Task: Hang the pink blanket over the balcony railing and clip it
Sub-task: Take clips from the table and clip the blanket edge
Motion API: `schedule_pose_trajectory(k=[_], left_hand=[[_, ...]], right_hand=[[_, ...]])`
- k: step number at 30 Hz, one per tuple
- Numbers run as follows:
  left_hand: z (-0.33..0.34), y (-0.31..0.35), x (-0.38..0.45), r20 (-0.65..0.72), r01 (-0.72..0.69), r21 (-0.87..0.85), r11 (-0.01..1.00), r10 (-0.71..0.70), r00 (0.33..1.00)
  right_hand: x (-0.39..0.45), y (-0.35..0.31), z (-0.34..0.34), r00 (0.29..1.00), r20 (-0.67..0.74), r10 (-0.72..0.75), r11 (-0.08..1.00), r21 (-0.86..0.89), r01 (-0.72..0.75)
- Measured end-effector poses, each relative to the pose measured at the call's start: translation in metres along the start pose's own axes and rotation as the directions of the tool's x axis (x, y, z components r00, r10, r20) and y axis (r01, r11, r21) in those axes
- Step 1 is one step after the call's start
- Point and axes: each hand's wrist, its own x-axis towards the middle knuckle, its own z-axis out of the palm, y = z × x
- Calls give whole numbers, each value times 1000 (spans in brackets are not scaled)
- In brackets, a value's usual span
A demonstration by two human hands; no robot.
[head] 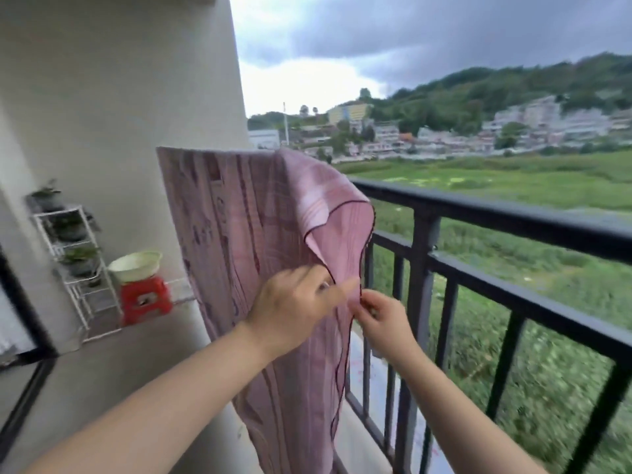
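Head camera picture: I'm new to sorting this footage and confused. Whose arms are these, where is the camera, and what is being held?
There is no machine here. A person wears the camera on their head, so you look down along their own arms. The left hand and right hand both pinch the dark-trimmed edge of a pink blanket that hangs beside the black balcony railing. No clip is visible. At the left stand a white plant rack and a red stool carrying a pale basin.

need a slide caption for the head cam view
Both hands, left hand and right hand, pinch the dark-trimmed edge of the pink blanket draped beside the black balcony railing.
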Motion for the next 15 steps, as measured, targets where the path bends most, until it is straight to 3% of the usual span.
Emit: schedule_pose_trajectory(k=[3, 6, 10, 15], left_hand=[[1, 13, 29, 66, -70, 142, 987, 61, 996], [3, 17, 50, 164, -159, 234, 959, 122, 979], [4, 15, 66, 328, -252, 195, 948, 179, 928], [7, 7, 83, 494, -412, 168, 895, 285, 821]], right_hand=[[-4, 3, -21, 956, -5, -294, 954, -61, 293], [-4, 3, -26, 922, 23, -386, 922, -17, 386], [-9, 6, -17, 952, 74, -298, 940, 196, 279], [-13, 10, -8, 977, 145, -156, 953, 281, 110]])
